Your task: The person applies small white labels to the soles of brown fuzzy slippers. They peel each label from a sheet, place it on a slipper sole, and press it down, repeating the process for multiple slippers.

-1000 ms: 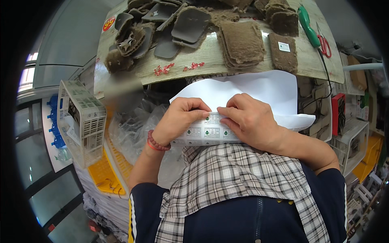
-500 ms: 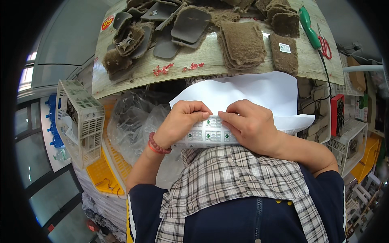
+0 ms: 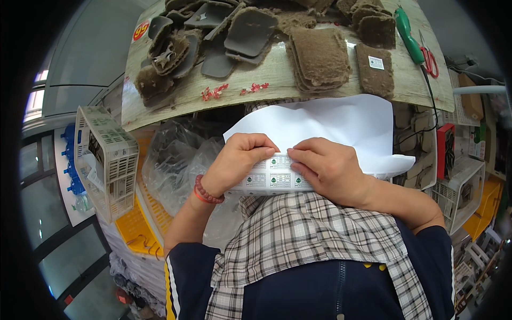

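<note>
A sheet of printed labels [image 3: 281, 180], white with small green marks, is folded over toward me above my lap. My left hand [image 3: 242, 158] pinches its folded edge with thumb and forefinger. Close beside it, my right hand [image 3: 326, 166] pinches the same edge, its other fingers curled over the labels. Behind both hands spreads the sheet's blank white side [image 3: 330, 120], reaching up to the table's edge. On the table beyond, a brown fuzzy pad [image 3: 375, 80] carries one small white label [image 3: 376, 63].
The wooden-patterned table [image 3: 176, 106] holds a stack of brown pads [image 3: 320, 58], grey pads [image 3: 250, 32], a green corded tool [image 3: 406, 34] and red-handled scissors [image 3: 430, 61]. Clear plastic bags [image 3: 176, 154] and a white crate [image 3: 106, 154] are at left; another crate [image 3: 458, 192] stands right.
My right hand has shifted very slightly along the sheet's edge, its fingers bending a little. My left hand keeps its pinch in almost the same place.
</note>
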Tool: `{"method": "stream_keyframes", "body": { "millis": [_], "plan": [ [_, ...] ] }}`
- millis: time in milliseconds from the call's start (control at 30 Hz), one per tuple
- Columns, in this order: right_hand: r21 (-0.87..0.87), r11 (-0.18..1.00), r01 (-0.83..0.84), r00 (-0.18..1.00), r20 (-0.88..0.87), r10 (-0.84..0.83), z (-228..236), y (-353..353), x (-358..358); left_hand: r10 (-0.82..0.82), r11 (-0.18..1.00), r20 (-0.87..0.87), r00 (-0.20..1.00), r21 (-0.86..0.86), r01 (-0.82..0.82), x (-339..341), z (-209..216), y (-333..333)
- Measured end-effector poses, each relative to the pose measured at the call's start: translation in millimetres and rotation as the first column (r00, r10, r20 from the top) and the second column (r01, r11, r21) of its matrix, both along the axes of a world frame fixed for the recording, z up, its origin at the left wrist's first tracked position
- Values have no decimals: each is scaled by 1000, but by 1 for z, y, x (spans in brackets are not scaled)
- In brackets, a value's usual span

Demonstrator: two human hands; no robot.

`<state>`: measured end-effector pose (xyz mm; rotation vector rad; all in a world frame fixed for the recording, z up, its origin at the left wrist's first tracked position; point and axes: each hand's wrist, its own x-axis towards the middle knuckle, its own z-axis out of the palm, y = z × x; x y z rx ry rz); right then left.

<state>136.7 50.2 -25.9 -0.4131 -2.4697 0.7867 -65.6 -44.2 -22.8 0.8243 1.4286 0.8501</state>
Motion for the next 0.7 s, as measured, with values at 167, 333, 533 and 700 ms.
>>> {"method": "stream_keyframes", "body": {
  "millis": [167, 333, 533, 700],
  "plan": [
    [76, 995, -65, 998, -13, 66, -6, -2, 1, 4, 1000, 6, 1000, -6, -4, 0, -3, -2],
    [-288, 957, -14, 1000, -24, 8, -8, -2, -1, 3, 1000, -3, 1000, -4, -3, 0, -3, -3],
    [-412, 911, 23, 997, -62, -53, -8, 2, -10, 21, 999, 3, 1000, -38, -21, -1, -4, 2],
    [-99, 972, -214, 940, -291, 178, -1, 8, -14, 108, 976, 246, 963, -209, -56, -6, -8, 7]
  ]
}}
